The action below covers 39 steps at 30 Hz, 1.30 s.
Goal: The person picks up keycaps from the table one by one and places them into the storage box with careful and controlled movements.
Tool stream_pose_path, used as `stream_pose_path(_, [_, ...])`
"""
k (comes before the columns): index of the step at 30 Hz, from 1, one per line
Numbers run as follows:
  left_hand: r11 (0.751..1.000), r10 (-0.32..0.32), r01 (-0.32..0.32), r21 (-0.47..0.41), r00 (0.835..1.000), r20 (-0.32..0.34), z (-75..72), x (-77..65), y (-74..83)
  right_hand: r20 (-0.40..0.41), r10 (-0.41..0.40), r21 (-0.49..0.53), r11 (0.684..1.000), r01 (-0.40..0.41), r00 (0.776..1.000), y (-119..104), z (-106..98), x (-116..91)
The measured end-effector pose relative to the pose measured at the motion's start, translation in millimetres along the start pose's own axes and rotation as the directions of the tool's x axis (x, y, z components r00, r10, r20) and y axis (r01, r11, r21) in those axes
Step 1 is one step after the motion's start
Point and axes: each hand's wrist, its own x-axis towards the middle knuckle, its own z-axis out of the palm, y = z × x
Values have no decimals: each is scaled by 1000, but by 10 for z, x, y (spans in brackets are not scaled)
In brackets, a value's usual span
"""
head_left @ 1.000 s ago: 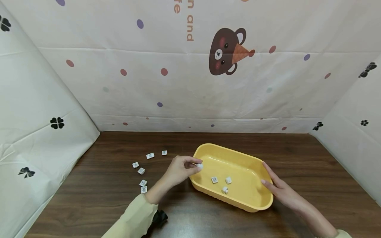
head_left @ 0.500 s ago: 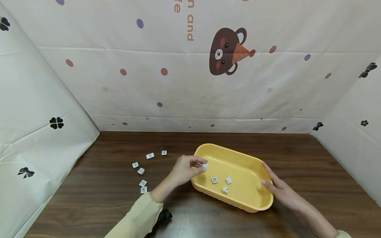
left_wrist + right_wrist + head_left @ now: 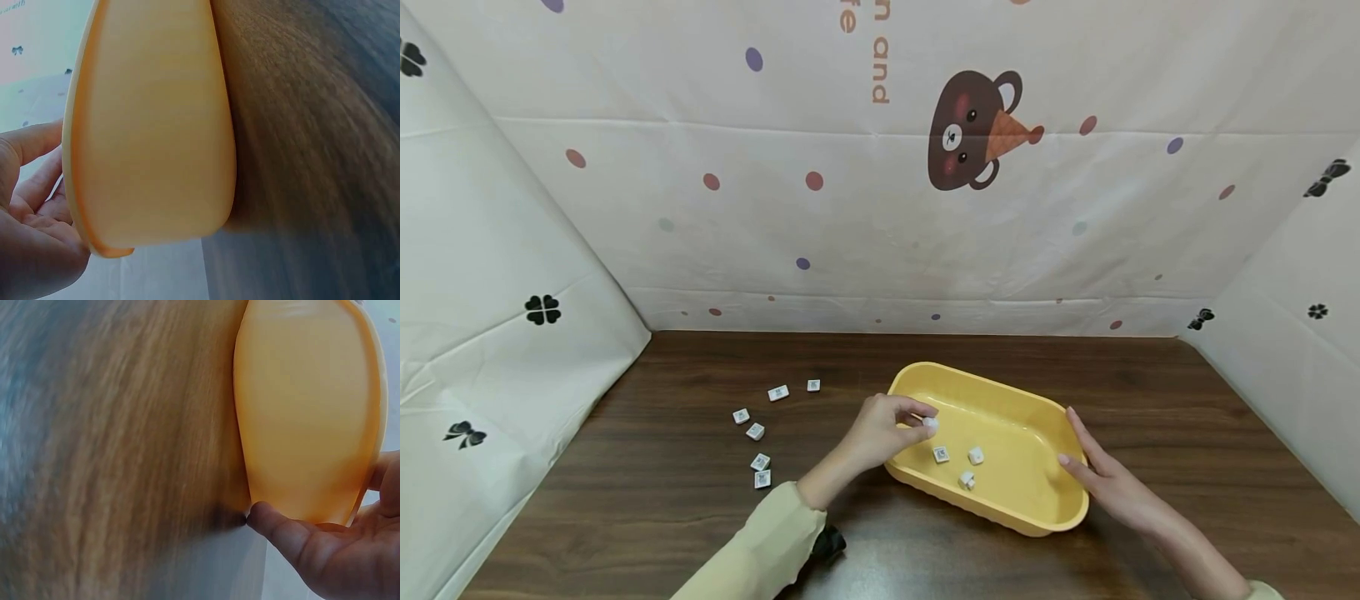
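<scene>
My left hand (image 3: 887, 429) pinches a small white block (image 3: 930, 423) between thumb and fingertips, over the left part of the yellow tray (image 3: 1037, 508). The tray's wall (image 3: 150, 125) hides the pinched block in the left wrist view. At the tray's right end my right hand (image 3: 1112, 483) grips the rim, its thumb reaching over the edge. The right wrist view shows that hand (image 3: 337, 556) against the tray's outer wall (image 3: 306, 412). Inside the tray lie a white block with dark print (image 3: 941, 454), another white block (image 3: 976, 455) and a small white piece (image 3: 967, 480).
Several white printed blocks lie left of the tray on the dark wooden table (image 3: 647, 467), among them a longer block (image 3: 778, 392) and a far block (image 3: 813, 385). A patterned white cloth (image 3: 760, 225) rises behind the table and along both sides.
My left hand has moved right with the white block, from the tray's left rim to over its inside. The right hand and the tray have hardly moved.
</scene>
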Motion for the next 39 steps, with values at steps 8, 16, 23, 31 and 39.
stream_pose_path(8, [998,-43,42,50,999,11,70,31,58,-2,-16,4,1000,16,1000,-1,3,6])
stream_pose_path(16, [997,-36,35,76,999,23,126,74,83,-8,0,9,1000,0,1000,-11,9,3])
stream_pose_path(23, [995,-16,11,100,998,54,193,124,78,-17,-31,11,999,31,999,2,14,-1])
stream_pose_path(31, [993,-20,10,119,996,82,285,178,108,-16,-23,6,1000,23,1000,8,15,0])
stream_pose_path(39, [974,-28,0,225,992,122,370,220,147,-12,-29,9,1000,29,1000,9,11,2])
